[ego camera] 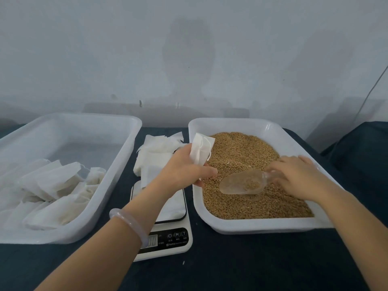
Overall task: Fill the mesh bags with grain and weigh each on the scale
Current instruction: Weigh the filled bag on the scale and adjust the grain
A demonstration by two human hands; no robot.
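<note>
The left hand (184,166) grips a bag (201,150) in curled fingers, over the left rim of the grain tray (231,226). The right hand (298,175) curls round the handle of a clear scoop (241,183), which lies on the grain (241,148) and is partly filled. The scale (168,238) sits between this tray and a bin (126,127) holding other bags (52,181), with spare bags (155,152) piled behind it.

- A pale grey-white wall (84,49) rises directly behind the tabletop (231,267) and fills the upper half of the view
- Darker, mottled patches (189,55) mark the wall above the tabletop's middle
- Dark blue cloth covers the tabletop
- A thin cable (372,92) slants down the wall above the tabletop's right end
- Just right of the tabletop stands a separate dark-draped surface (363,148)
- The light is soft and even
</note>
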